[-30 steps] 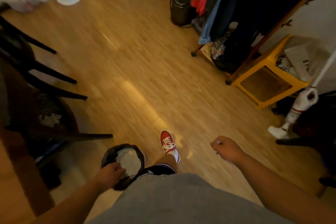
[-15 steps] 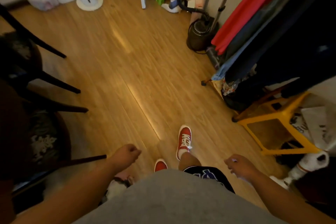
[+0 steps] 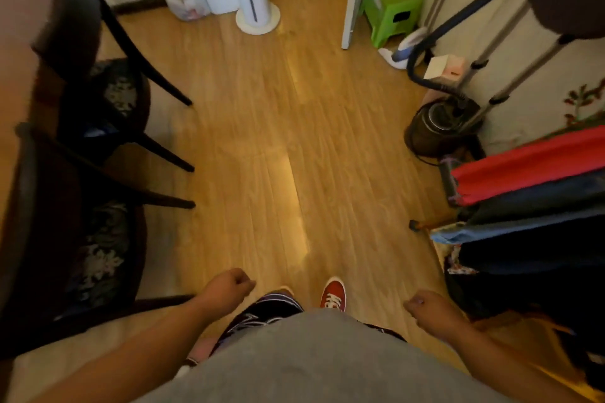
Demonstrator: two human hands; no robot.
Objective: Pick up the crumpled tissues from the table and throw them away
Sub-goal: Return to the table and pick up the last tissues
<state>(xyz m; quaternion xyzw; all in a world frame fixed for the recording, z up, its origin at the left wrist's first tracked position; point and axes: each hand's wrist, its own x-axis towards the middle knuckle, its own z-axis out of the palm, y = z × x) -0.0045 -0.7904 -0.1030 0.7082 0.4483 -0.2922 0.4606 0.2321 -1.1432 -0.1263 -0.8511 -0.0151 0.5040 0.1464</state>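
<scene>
My left hand [image 3: 226, 288] curled in loose fist, left of red shoe [image 3: 333, 294]; right hand [image 3: 429, 307] fisted, right of shoe. Contents: can't tell.

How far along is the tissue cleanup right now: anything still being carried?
Neither tissues nor a bin show in this view. The left hand and right hand are both curled loosely over the wooden floor, with no tissue visible in either grip. The red shoe points ahead, as if walking. Whether tissues are left on the table cannot be told from here.
</scene>
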